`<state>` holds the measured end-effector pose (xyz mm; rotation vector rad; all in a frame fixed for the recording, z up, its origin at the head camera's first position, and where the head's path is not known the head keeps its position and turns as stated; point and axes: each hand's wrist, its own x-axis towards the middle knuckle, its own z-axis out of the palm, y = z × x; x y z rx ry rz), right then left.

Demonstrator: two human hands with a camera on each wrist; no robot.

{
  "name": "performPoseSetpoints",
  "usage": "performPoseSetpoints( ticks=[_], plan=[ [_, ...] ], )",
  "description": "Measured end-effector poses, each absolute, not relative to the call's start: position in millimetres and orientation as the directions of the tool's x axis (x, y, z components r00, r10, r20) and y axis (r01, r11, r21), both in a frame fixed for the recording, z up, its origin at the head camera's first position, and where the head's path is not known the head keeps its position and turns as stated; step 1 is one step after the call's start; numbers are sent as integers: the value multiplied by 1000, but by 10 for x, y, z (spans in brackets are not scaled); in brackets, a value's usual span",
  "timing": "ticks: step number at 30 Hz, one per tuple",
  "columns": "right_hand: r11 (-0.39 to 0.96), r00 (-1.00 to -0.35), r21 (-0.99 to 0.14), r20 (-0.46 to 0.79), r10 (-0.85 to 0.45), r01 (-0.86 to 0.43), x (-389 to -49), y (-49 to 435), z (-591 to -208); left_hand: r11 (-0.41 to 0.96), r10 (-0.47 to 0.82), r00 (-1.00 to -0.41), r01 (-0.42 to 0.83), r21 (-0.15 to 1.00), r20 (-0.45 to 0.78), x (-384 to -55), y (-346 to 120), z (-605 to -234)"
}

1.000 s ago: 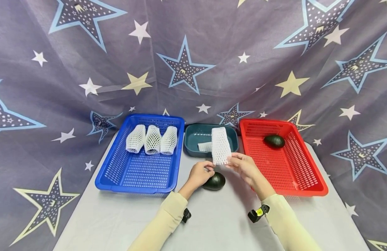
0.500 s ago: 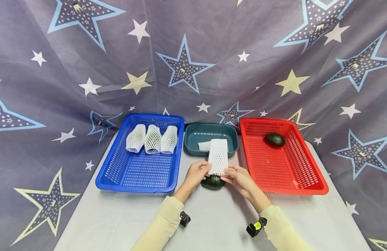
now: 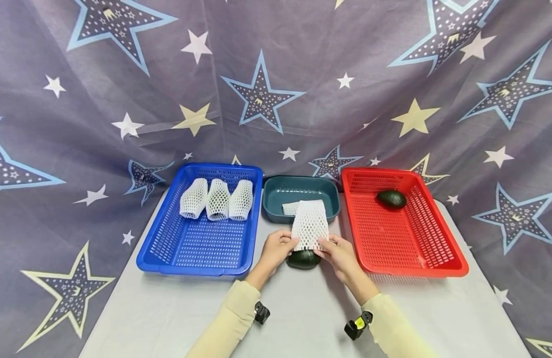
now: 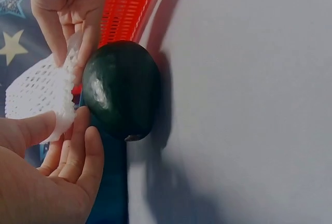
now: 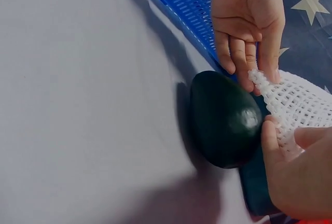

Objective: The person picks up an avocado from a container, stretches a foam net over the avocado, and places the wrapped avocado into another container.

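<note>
A white foam net sleeve [image 3: 310, 223] is held between both hands, its near end stretched wide. My left hand [image 3: 276, 249] pinches the left side of that rim between thumb and fingers. On the opposite side my right hand [image 3: 340, 256] pinches the rim the same way. Just below the sleeve's mouth a dark green avocado [image 3: 304, 260] lies on the table, its upper part hidden by the sleeve in the head view. In the left wrist view the avocado [image 4: 122, 90] shows whole, right beside the fingertips.
A blue basket [image 3: 195, 268] at the left holds 3 net-wrapped pieces [image 3: 218, 200]. Behind the hands a teal tray [image 3: 276, 186] has another net sleeve [image 3: 290, 209] inside. The red basket [image 3: 419, 272] at the right holds one avocado [image 3: 391, 199]. A star-patterned cloth hangs behind.
The left hand has moved off the avocado and taken hold of the sleeve's rim. The right hand has brought the sleeve down and nearer over the avocado, and the rim has been pulled wider.
</note>
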<state>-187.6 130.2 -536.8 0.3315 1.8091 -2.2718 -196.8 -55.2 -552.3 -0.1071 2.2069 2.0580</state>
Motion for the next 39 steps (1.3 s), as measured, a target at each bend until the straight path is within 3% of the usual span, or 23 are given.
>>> performPoseSetpoints(
  ticks=[17, 24, 30, 36, 39],
  plan=[
    [-247, -954, -926, -299, 16, 286, -1883, 1267, -5363, 9, 63, -977, -204, 979, -204, -1950, -535, -5464],
    [-275, -955, -922, -295, 39, 273, -1879, 1198, -5355, -137, 108, -945, -322, 937, -309, -1884, -453, -5396],
    [-265, -965, -928, -259, -52, 263, -1915, 1209, -5310, -220, 186, -910, -405, 887, -370, -1961, -468, -5445],
    [-193, -953, -953, -187, -239, 235, -1959, 1281, -5221, -200, 300, -895, -396, 896, -329, -2038, -554, -5459],
    [-134, -953, -973, -149, -263, 189, -1977, 1278, -5215, -161, 340, -890, -375, 913, -305, -2056, -558, -5431]
  ],
)
